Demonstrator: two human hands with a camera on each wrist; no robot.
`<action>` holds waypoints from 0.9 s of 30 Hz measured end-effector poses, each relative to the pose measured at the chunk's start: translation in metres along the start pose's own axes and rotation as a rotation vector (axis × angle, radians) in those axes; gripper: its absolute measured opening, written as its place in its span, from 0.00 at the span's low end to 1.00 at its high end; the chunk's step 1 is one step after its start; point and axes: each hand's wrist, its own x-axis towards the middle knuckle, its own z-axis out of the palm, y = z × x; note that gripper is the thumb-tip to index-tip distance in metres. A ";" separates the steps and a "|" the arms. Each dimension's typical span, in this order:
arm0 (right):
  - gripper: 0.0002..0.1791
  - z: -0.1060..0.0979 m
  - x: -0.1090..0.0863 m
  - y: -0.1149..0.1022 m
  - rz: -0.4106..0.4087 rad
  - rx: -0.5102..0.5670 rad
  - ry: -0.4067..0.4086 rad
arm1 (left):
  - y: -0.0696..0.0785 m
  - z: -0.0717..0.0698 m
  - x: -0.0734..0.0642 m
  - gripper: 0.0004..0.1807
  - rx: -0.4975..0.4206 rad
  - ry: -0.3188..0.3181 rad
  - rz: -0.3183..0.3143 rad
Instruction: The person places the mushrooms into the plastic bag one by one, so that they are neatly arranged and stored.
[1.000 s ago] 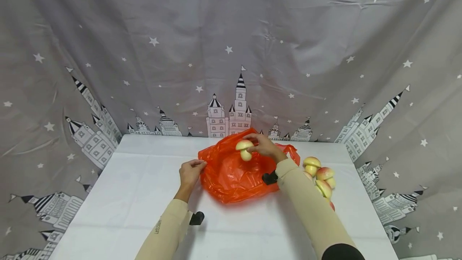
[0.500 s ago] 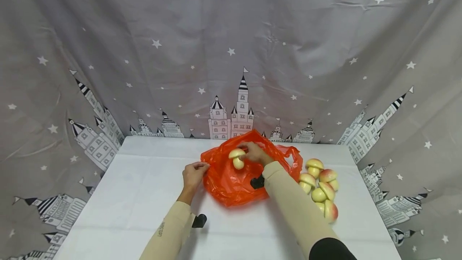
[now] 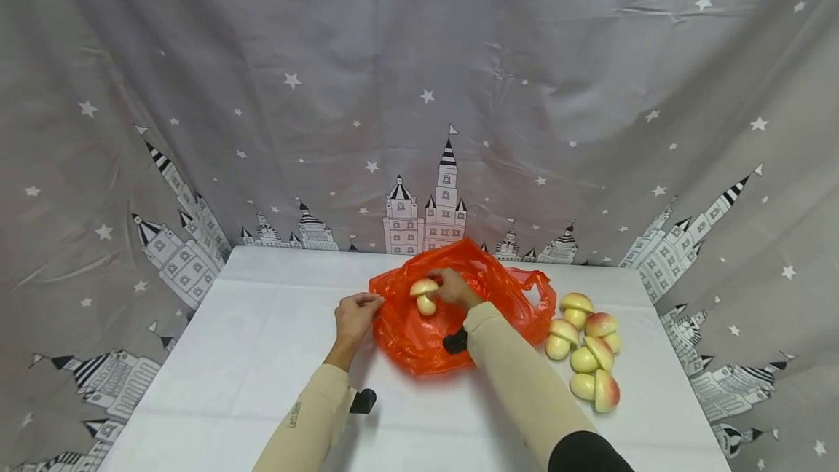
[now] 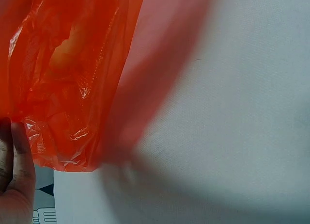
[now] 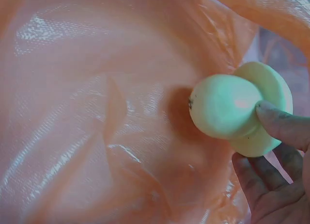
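A red plastic bag lies on the table with its mouth spread wide. My left hand pinches the bag's left rim between thumb and fingers; the left wrist view shows this hand at the edge of the thin film. Over the bag's opening, my right hand holds a toy mushroom with a pale yellow cap and stem. In the right wrist view, the thumb and fingers grip this mushroom by its cap, its rounded stem turned toward the bag's inside.
Several more yellow mushrooms, some with reddish caps, lie in a cluster to the right of the bag. The bag's loop handle reaches toward them. A white cloth covers the table, and a grey castle-print curtain hangs behind.
My right hand has carried the mushroom left and lower into the bag's opening. My left hand keeps its pinch on the rim. The mushroom cluster has come out from behind the right arm.
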 end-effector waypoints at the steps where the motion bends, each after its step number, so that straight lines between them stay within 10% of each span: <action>1: 0.25 0.002 -0.001 0.001 0.004 0.001 0.005 | 0.000 0.000 0.000 0.12 0.003 0.001 0.000; 20: 0.29 0.015 -0.003 0.001 0.050 0.059 0.043 | 0.003 0.006 -0.004 0.12 0.001 -0.003 0.007; 27: 0.29 -0.004 -0.005 -0.007 -0.047 -0.046 -0.004 | 0.001 0.003 -0.003 0.12 0.011 -0.005 -0.001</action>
